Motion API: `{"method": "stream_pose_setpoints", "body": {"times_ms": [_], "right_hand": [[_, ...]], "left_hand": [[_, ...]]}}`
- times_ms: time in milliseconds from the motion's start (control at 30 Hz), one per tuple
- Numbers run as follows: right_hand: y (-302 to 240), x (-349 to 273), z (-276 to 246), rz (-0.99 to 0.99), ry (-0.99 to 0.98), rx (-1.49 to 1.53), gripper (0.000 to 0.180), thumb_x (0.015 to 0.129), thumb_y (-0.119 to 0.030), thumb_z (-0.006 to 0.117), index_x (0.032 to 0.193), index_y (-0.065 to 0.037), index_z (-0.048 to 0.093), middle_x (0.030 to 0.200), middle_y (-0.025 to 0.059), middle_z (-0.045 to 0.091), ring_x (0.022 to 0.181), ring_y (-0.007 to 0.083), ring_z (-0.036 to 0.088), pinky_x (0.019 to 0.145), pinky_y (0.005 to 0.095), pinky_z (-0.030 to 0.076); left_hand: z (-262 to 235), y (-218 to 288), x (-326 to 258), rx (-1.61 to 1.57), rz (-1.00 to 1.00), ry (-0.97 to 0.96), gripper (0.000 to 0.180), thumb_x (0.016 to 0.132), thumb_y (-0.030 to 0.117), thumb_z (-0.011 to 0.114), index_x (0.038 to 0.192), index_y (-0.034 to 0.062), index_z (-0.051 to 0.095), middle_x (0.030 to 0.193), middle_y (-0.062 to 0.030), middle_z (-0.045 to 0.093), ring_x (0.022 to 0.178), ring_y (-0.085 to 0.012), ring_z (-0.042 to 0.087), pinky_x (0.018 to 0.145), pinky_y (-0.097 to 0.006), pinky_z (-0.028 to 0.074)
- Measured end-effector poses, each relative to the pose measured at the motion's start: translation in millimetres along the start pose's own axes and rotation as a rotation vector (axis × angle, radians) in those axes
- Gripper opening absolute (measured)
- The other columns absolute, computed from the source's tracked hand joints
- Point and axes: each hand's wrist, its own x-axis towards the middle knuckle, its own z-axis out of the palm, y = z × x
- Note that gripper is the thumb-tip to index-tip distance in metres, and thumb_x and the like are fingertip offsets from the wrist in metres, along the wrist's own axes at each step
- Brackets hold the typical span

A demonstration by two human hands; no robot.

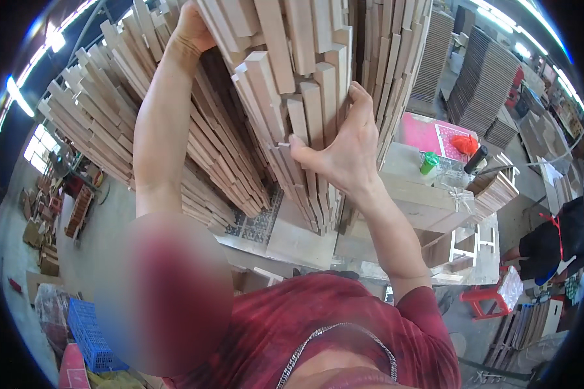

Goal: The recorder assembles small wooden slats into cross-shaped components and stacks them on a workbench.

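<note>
A tall stack of pale wooden strips [311,110] stands in front of me, its strip ends uneven. My right hand [347,149] grips the stack's near face, thumb on the strips at the left and fingers round those at the right. Up at the stack's upper left side is my left hand [196,29]; its fingers are hidden behind the wood, so their grip does not show. More strips in long rows [104,123] lean at the left, and another stack [396,58] rises just behind on the right.
To the right, a workbench [402,168] carries a green-lidded cup [429,163], a dark bottle [477,159] and an orange bag [464,144]. Beyond are tall stacks of flat boards [480,78]. A red stool [493,295] stands near another person [555,240]. A blue crate [91,334] sits lower left.
</note>
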Motion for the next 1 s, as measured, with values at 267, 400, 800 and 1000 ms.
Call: {"method": "stream_pose_setpoints", "body": {"times_ms": [267,400,800,1000], "right_hand": [[-4,-1,-3,0.070,-0.041,0.008,0.100,0.061,-0.035,0.087,0.131,0.015,0.036,0.130,0.0302,0.045,0.120,0.0440,0.050,0.103,0.0474,0.043],[-5,-3,0,0.066,-0.038,-0.002,0.101,0.061,-0.034,0.088,0.132,0.016,0.035,0.130,0.0299,0.045,0.120,0.0434,0.050,0.102,0.0470,0.044],[0,1,1,0.026,-0.001,-0.044,0.103,0.061,-0.036,0.087,0.135,0.014,0.035,0.125,0.0286,0.051,0.117,0.0409,0.055,0.100,0.0454,0.046],[-8,3,5,0.006,0.036,0.008,0.095,0.060,-0.035,0.087,0.125,0.015,0.038,0.126,0.0339,0.047,0.119,0.0465,0.049,0.100,0.0484,0.045]], "left_hand": [[35,-21,-19,-0.043,0.110,0.173,0.053,0.091,0.037,0.065,0.133,0.0046,0.060,0.126,-0.0104,0.067,0.112,-0.0260,0.066,0.096,-0.043,0.055],[41,-25,-17,-0.067,0.163,0.234,0.052,0.092,0.037,0.063,0.133,0.0049,0.060,0.126,-0.0102,0.067,0.112,-0.0259,0.065,0.095,-0.043,0.055],[31,-34,-15,-0.156,0.101,0.270,0.049,0.096,0.039,0.058,0.132,0.0059,0.060,0.126,-0.0093,0.066,0.112,-0.0254,0.064,0.095,-0.042,0.054],[11,-30,-21,-0.175,-0.003,0.224,0.047,0.098,0.040,0.056,0.131,0.0065,0.060,0.126,-0.0089,0.066,0.112,-0.0252,0.064,0.094,-0.042,0.054]]}}
